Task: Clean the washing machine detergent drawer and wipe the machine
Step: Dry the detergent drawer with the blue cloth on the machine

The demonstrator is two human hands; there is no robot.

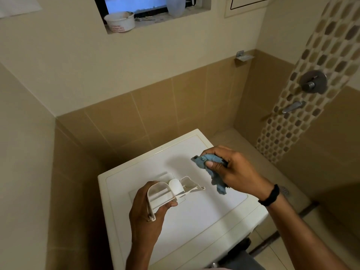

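The left hand [146, 213] is being curled round the near-left end of the detergent drawer [171, 191]. Its thumb is being pressed against the drawer's near wall, and its fingers are being hidden behind the front panel. The right hand [235, 172] is being closed on a bunched blue cloth [209, 159], which is being pinched between thumb and fingers. A loose tail of the cloth is being left to hang below the palm.

The drawer is being held with its long axis running from the left hand, near and left, out toward the far right. Its free end is thus being pointed at the hanging tail of the cloth, near it but apart from it. The open compartments are being turned upward, with a white cap [176, 187] being shown between two of them. The right hand is being judged the nearer to the unheld end. The coming wipe is being judged to call for a short travel of the cloth leftward and nearer, along that axis, while the drawer is being steadied from its near-left end.

Drawer and cloth are both being held over the white top of the washing machine [204, 221], the drawer over its left-middle part. Whether the drawer is being rested on the top cannot be told. A black band [269, 195] is being worn on the right wrist. Farther out, a shower mixer [312, 81] is being seen on the right wall and a white tub [119, 21] on the far window ledge.
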